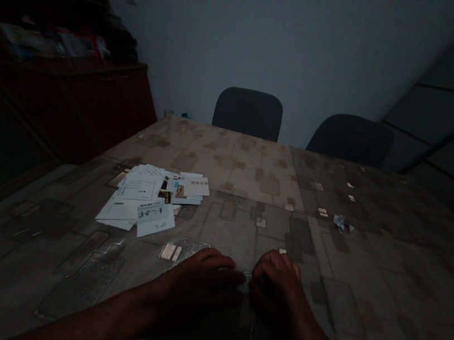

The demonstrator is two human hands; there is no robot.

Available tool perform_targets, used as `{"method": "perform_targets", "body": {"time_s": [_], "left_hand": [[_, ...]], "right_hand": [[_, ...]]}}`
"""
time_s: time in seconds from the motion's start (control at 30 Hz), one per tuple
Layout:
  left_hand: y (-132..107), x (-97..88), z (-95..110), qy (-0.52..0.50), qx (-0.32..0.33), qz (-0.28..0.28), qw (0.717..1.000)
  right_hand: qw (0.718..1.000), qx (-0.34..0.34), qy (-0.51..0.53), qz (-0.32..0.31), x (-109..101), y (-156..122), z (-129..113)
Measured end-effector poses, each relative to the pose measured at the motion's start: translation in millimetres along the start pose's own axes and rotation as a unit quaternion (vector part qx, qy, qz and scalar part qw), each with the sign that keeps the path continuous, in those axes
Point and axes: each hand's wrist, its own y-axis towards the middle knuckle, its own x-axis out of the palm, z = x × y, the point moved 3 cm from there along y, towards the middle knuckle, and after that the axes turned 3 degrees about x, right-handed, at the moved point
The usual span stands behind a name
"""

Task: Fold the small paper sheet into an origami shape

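Note:
My left hand [212,277] rests low over the patterned tablecloth [218,231], its fingers stretched toward the right and a little apart, with nothing seen in them. Close beside it, my right hand [274,281] is closed, the fingers curled inward. Dim light hides the inside of that hand, so I cannot tell what it holds, if anything. Beyond my left hand lies a spread pile of white printed cards [135,188]. One card [155,219] at its near edge bears dark handwriting-like characters.
A crumpled silvery scrap [341,224] lies on the right part of the table. Two dark chairs [247,112] stand at the far side, against a pale wall [270,41]. To the left is a dark reddish cabinet [105,102] with items on its shelves.

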Motion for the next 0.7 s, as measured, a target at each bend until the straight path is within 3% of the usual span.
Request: {"method": "perform_targets", "body": {"time_s": [0.13, 0.4, 0.5, 0.57, 0.7], "left_hand": [[-1, 3.8, -8, -0.063, -0.071, 0.033, 0.995], [-1, 2.0, -6, -0.106, -0.089, 0.043, 0.989], [-1, 4.1, -6, -0.101, -0.095, 0.043, 0.989], [-1, 5.1, -7, -0.097, -0.097, 0.043, 0.990], [-1, 3.3, -6, -0.100, -0.109, 0.048, 0.988]], "right_hand": [[1.000, -0.004, 0.015, 0.001, 1, -1, 3], [0.994, 0.004, 0.105, 0.007, -20, -2, 8], [0.997, -0.054, 0.058, 0.020, -17, -12, 7], [0.998, -0.014, 0.017, 0.050, -10, -18, 10], [0.997, -0.055, -0.038, 0.038, 3, -25, 8]]}}
